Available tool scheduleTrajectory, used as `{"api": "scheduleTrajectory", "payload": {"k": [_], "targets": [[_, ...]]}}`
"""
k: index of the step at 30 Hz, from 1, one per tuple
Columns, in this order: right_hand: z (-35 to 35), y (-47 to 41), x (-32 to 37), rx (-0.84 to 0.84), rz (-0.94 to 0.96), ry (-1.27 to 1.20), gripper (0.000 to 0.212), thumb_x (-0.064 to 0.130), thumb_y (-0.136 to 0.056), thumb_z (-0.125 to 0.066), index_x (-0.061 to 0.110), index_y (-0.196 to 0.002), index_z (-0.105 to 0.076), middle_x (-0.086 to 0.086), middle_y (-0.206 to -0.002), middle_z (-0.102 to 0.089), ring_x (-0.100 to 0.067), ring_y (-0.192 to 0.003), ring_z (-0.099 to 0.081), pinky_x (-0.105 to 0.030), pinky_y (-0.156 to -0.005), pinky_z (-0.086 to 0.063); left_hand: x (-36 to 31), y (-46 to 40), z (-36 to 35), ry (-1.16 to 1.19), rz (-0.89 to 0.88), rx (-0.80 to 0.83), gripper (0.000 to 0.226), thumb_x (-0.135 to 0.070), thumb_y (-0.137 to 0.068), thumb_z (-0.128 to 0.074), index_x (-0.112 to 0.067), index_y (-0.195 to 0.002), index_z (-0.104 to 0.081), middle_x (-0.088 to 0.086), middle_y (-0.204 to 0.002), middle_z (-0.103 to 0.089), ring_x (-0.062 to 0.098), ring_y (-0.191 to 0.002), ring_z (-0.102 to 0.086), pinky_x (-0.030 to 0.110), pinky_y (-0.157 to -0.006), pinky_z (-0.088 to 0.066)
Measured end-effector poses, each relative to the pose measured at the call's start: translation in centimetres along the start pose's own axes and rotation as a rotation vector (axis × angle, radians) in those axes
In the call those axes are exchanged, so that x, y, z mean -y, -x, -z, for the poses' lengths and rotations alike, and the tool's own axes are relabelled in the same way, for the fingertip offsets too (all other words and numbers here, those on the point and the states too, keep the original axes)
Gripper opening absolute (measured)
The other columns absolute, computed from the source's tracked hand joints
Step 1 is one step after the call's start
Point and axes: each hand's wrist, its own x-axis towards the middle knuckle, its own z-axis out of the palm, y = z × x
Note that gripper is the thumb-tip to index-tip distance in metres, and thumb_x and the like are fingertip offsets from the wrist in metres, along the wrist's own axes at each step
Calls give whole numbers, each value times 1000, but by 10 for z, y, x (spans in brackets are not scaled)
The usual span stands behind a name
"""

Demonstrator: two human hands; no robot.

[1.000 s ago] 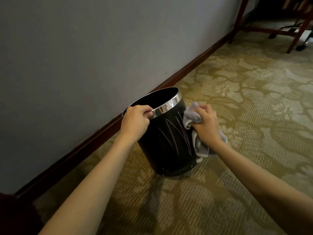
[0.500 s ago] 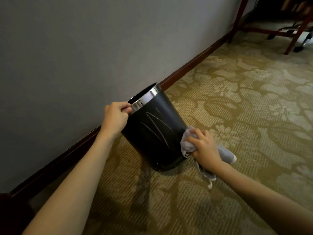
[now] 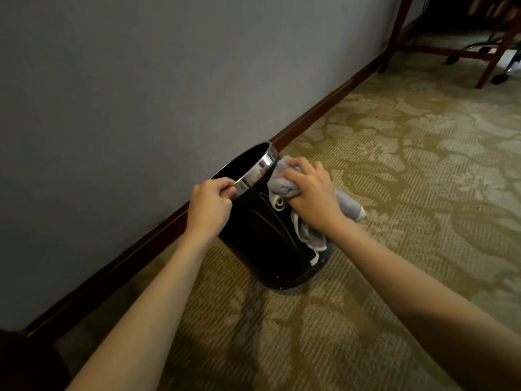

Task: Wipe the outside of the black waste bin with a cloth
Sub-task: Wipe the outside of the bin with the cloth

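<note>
Glossy black bin [image 3: 262,238], polished metal rim [image 3: 258,172], soft cloth [image 3: 282,184].

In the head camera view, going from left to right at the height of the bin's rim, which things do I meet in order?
Grey wall → left hand gripping the chrome rim → right hand pressing the grey cloth against the black waste bin → patterned carpet.
</note>
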Motion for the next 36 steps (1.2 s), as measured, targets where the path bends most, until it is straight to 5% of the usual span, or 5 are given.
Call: {"api": "scheduleTrajectory", "payload": {"k": [11,17,21,30,36], "targets": [[-3,83,-58,466,-181,231,19,26,-87,-54,23,-105,-60,0,-113,-49,-27,-93,-46,-37,-81,-39,5,-4,9,61,74,12,19,-10,-90,-57,-20,-89,-73,-18,-74,-62,-7,-69,-56,-3,-53,-34],[5,44,-35,197,-111,94,22,12,-78,-63,12,-100,-63,-6,-110,-55,-29,-93,-50,-36,-82,-36,-23,6,-7,25,-3,27,17,-10,-90,-54,-15,-87,-71,-1,-79,-67,18,-79,-63,36,-75,-53],[15,10,-2,-42,-104,-89,24,12,-77,-66,11,-101,-66,-9,-116,-55,-30,-92,-46,-38,-74,-43,-40,9,-17,-14,-47,19,20,-8,-87,-54,-16,-85,-72,4,-77,-69,25,-78,-63,43,-73,-52],[-7,59,-5,142,-33,125,23,15,-73,-69,12,-96,-66,-12,-114,-55,-32,-86,-50,-40,-64,-50,-17,0,-1,48,56,2,17,-9,-86,-58,-16,-84,-73,-1,-74,-68,14,-75,-62,21,-65,-43],[-17,106,-20,356,-29,125,29,4,-71,-68,13,-99,-67,-10,-106,-54,-26,-93,-46,-35,-72,-40,-5,3,13,77,103,21,20,-8,-90,-57,-20,-79,-69,-14,-70,-63,-17,-68,-56,-3,-54,-34]]}}
